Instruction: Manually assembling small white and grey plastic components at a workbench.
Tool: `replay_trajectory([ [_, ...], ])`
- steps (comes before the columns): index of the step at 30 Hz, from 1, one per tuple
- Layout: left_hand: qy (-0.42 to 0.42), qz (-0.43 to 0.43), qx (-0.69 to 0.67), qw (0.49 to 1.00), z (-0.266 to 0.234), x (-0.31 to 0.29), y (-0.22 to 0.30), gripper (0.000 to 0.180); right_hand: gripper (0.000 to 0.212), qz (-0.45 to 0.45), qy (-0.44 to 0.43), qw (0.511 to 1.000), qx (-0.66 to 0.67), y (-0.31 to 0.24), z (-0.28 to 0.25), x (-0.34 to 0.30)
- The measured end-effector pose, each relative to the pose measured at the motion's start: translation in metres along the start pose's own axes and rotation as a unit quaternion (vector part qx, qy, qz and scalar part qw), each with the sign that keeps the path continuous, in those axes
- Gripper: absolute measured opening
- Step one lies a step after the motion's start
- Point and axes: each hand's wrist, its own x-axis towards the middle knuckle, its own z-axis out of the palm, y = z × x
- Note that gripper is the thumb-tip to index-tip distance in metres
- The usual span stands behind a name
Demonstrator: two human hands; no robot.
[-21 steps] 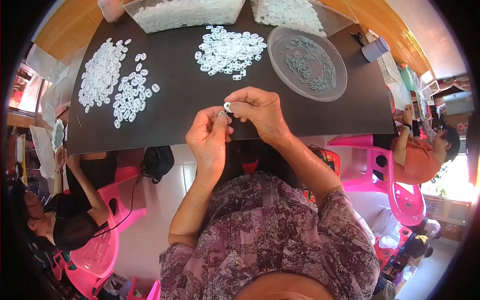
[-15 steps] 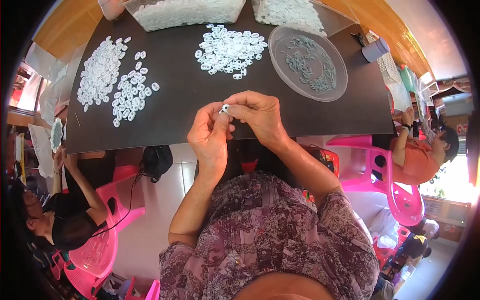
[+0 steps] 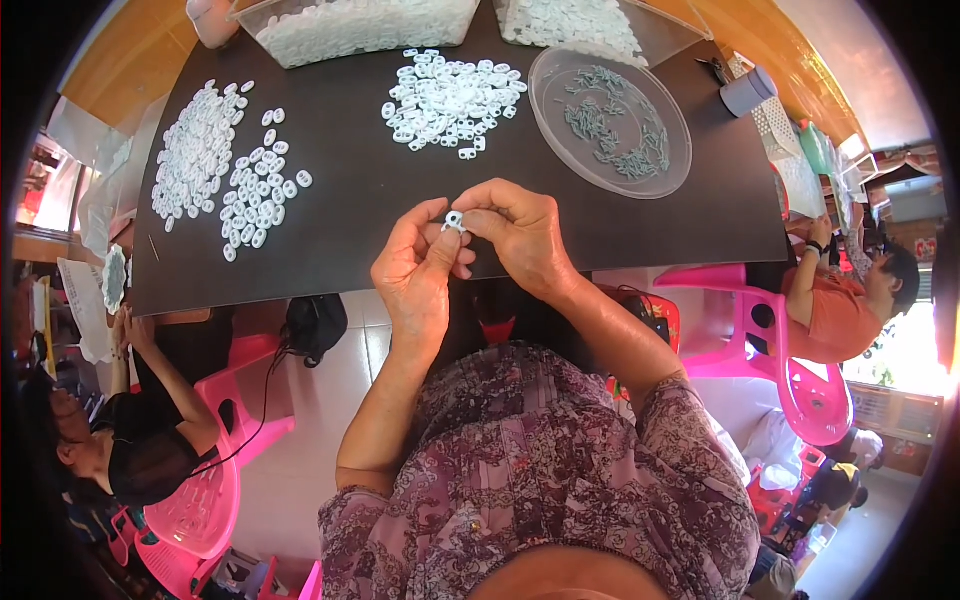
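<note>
Just over the table's near edge, my two hands meet around a small white plastic piece with holes [image 3: 454, 221]. My left hand [image 3: 415, 280] pinches it between thumb and fingers from the left. From the right, the thumb and forefinger of my right hand [image 3: 522, 238] grip the same piece. Beyond my hands lies a heap of similar white two-hole pieces [image 3: 455, 100]. To its right a round clear tray [image 3: 682, 165] holds small grey-green pins [image 3: 600, 125]. Whether a pin is between my fingers is hidden.
White oval pieces form a large pile [image 3: 197, 150] and a smaller pile [image 3: 262, 190] on the dark table [image 3: 330, 235]. Clear bins [image 3: 265, 45] of white parts stand at the back. A grey cup [image 3: 750, 96] is at right. Other people sit on both sides, near pink chairs [image 3: 190, 510].
The white piece shows more between my fingertips, and my left forefinger has lifted slightly away from it. The view has shifted a little; the piles lie as before.
</note>
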Motion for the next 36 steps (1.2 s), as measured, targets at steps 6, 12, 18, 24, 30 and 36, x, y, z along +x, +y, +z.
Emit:
replay_trajectory([
  [6, -0.008, -0.003, -0.007, 1.0, 0.004, 0.0, -0.002, 0.026, 0.009, -0.079, 0.003, 0.995, -0.06, -0.002, 0.0, -0.003],
  [12, -0.001, -0.006, -0.012, 1.0, 0.004, -0.001, -0.002, 0.023, 0.011, 0.005, -0.01, 1.0, -0.007, -0.003, -0.001, -0.007],
  [18, 0.034, -0.046, -0.042, 0.997, 0.003, 0.002, 0.004, 0.021, 0.02, -0.275, -0.005, 0.929, -0.246, 0.007, -0.008, -0.004],
  [24, 0.071, -0.066, -0.08, 0.992, 0.01, 0.0, 0.005, 0.019, 0.028, -0.214, -0.001, 0.95, -0.226, 0.002, -0.006, -0.009],
  [30, 0.056, -0.041, -0.082, 0.994, 0.012, -0.002, 0.006, 0.019, 0.029, -0.335, 0.058, 0.898, -0.281, 0.006, -0.004, -0.008],
  [36, 0.039, -0.02, -0.062, 0.997, 0.011, -0.002, 0.005, 0.019, 0.028, -0.368, 0.074, 0.878, -0.297, 0.007, -0.006, -0.006],
])
